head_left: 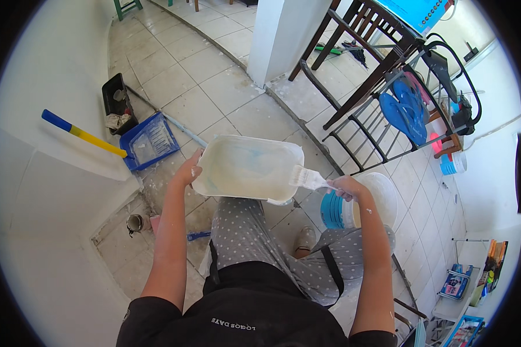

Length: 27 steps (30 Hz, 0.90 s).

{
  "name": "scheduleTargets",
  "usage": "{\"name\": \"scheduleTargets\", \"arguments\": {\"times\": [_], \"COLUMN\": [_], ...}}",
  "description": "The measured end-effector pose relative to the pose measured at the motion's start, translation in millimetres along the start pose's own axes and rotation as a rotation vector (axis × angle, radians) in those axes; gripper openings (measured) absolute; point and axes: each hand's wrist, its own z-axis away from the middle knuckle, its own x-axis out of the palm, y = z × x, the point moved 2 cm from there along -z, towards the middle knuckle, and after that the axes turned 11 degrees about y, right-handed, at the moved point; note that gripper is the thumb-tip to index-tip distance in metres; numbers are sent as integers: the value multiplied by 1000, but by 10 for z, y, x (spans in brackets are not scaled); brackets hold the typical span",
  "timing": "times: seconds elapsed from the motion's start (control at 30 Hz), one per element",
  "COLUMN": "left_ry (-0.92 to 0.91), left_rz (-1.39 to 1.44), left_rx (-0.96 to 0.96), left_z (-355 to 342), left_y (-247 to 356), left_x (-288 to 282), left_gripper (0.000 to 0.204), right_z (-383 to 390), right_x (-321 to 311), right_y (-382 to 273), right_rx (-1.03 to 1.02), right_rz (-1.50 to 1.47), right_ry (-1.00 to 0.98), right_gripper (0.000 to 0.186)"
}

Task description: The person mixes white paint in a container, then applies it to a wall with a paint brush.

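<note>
A shallow rectangular tray (246, 165), coated with whitish paint and faint blue streaks, is held above my knees. My left hand (190, 169) grips its left rim, thumb over the edge. In my right hand (347, 188) is a paintbrush (311, 178) caked with white paint. Its bristles meet the tray's right rim; whether they press on it or hover just over it I cannot tell. Below my right forearm stands a blue and white bucket (332, 209) with pale contents, partly hidden by the arm.
A blue paint tray (150, 141) and a black tray (119, 101) lie on the tiled floor at the left, near a blue and yellow pole (84, 134). A metal rack with blue flip-flops (404, 111) stands at the right. A white pillar (281, 43) rises ahead.
</note>
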Motion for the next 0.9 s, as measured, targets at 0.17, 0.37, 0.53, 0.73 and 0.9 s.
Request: {"name": "scheduleTargets", "arguments": {"times": [0.17, 0.37, 0.53, 0.73, 0.9], "left_ry": [-63, -22, -63, -46, -58], "left_rz": [30, 106, 115, 112, 38], "left_rx": [-14, -100, -220, -56, -17], "left_z": [-15, 271, 259, 26, -154], "left_y": [67, 341, 457, 167, 134], "left_x": [-44, -177, -181, 9, 68], "left_gripper": [85, 87, 86, 86, 83], "right_z": [20, 196, 369, 355, 71], "right_x": [-102, -203, -248, -31, -74], "right_y": [113, 132, -138, -241, 105], "right_rx": [66, 44, -122, -122, 23], "right_rz": [2, 46, -187, -58, 53], "right_ry": [54, 258, 252, 150, 158], "right_gripper": [41, 42, 44, 45, 54]}}
